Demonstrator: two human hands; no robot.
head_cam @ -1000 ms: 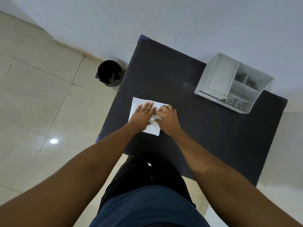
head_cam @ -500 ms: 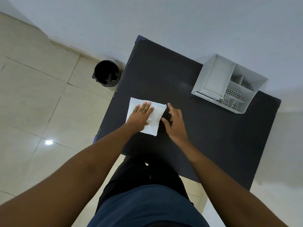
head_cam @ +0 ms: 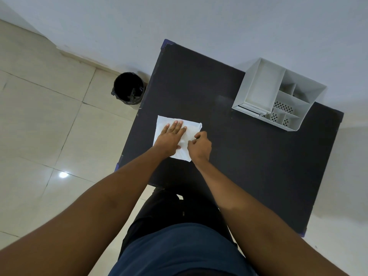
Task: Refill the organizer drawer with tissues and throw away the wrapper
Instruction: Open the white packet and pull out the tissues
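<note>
Left hand (head_cam: 171, 134) flat, fingers spread, palm down pressing the white tissue pack (head_cam: 190, 128) near the counter's (head_cam: 249, 166) left edge. Right hand (head_cam: 200, 145) curled, fingertips pinching the pack's right edge. Both forearms extended forward. Organizer (head_cam: 258, 90) sits at far right corner, well apart.

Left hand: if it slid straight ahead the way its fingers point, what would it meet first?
The left hand lies flat on the tissue pack. Beyond its far edge, only bare black table, then probably the wall.

White tissue pack (head_cam: 190, 130) – black table (head_cam: 239, 156) – white organizer (head_cam: 278, 94), dotted holes; black bin (head_cam: 128, 88).
</note>
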